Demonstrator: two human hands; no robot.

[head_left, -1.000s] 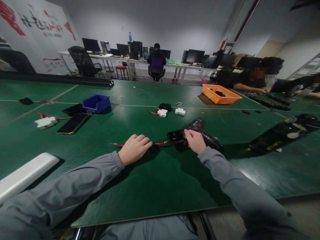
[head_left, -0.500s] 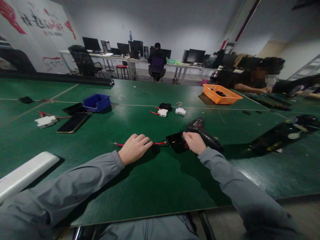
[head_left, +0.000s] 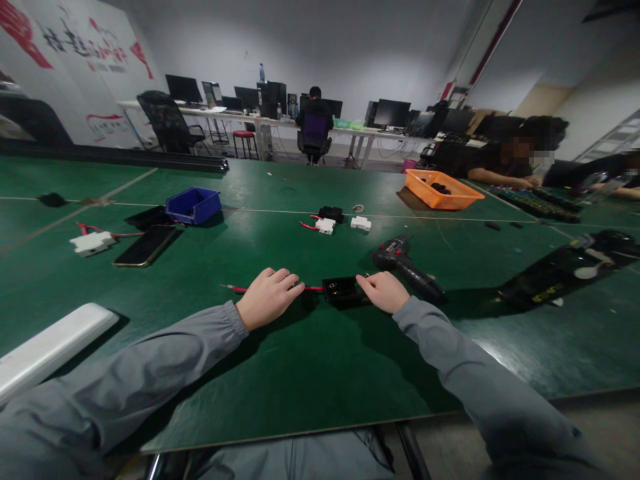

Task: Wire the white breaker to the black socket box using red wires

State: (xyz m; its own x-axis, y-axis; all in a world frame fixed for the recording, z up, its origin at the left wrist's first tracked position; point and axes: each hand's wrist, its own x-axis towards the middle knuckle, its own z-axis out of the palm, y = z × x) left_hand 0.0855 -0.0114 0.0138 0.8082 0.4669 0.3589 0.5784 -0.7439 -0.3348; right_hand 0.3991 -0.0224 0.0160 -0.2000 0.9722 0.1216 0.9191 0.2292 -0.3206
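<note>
My left hand [head_left: 270, 298] is closed round a red wire [head_left: 314, 289], with its bare end sticking out to the left of my fingers. The wire's other end meets a small black box-shaped electrical part [head_left: 341, 291] with metal contacts inside. My right hand [head_left: 384, 291] grips the right end of that black part between thumb and fingers. Just behind my right hand a black cordless screwdriver [head_left: 407, 263] lies on its side on the green table [head_left: 280, 373].
A white electrical part [head_left: 325, 226] with a red wire and a white block [head_left: 361, 223] lie farther back. Left are a phone [head_left: 147, 247], a blue bin [head_left: 193, 205] and a long white object [head_left: 55, 350]. Right are an orange basket [head_left: 443, 189] and a black bottle [head_left: 565, 273].
My right hand has shifted the black part left toward my left hand, levelling it, so less wire shows between them. My left hand has hardly moved.
</note>
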